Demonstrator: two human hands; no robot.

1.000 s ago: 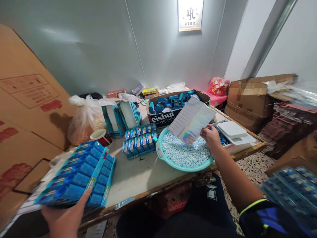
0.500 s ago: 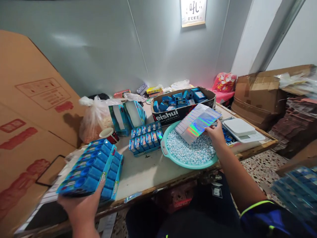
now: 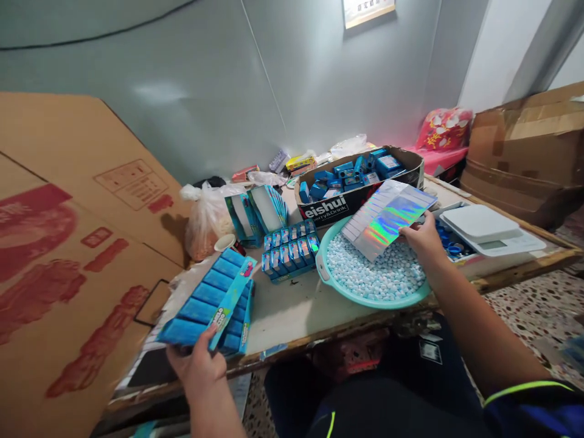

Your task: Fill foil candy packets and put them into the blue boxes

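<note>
At the table's left front, my left hand (image 3: 201, 365) grips the lower end of a tray of blue boxes (image 3: 205, 298), thumb on its printed edge; another such tray lies partly beneath it. My right hand (image 3: 422, 237) pinches a shiny holographic sheet (image 3: 387, 219) by its right edge. The sheet is tilted over a turquoise basin (image 3: 326, 277) full of small white and pale blue pieces (image 3: 374, 277). Between the hands a display tray of small blue boxes (image 3: 289, 252) stands upright, with folded blue cartons (image 3: 267, 210) behind it.
A black carton (image 3: 323, 210) of loose blue boxes stands behind the basin. A white scale (image 3: 488, 228) is at the right. A cup (image 3: 225, 243) and a plastic bag (image 3: 205, 216) sit at the left, beside a large cardboard box (image 3: 91, 213).
The view has shifted left and down. The tray in my left hand has turned, so its smooth blue box faces now show more. My right hand still holds the sheet over the basin.
</note>
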